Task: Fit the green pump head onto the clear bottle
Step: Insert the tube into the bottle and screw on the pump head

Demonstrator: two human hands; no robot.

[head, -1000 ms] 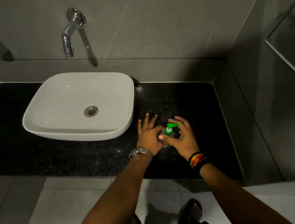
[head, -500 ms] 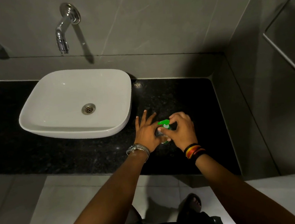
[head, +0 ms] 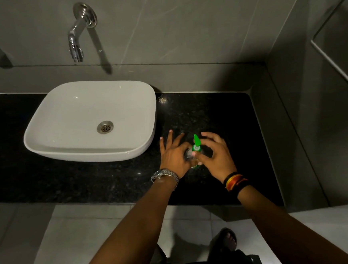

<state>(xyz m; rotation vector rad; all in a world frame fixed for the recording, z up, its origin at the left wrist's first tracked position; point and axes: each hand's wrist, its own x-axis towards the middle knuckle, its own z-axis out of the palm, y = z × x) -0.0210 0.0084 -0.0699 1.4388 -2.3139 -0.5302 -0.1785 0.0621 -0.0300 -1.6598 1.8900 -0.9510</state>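
Green pump head [head: 196, 143], white basin [head: 80, 118]

Light: dim, from overhead; white basin [head: 89, 122] brightest.
Shadows: tap [head: 78, 35] casts a slanted streak on the wall.
Worktop [head: 219, 111]: near-black, faint glints.
Edges: wide-angle bowing.

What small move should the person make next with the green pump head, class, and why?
Probably another twist of the green plastic pump head by the right hand, while the left hand steadies the clear bottle: the pump already sits on the neck, both hands gripping.
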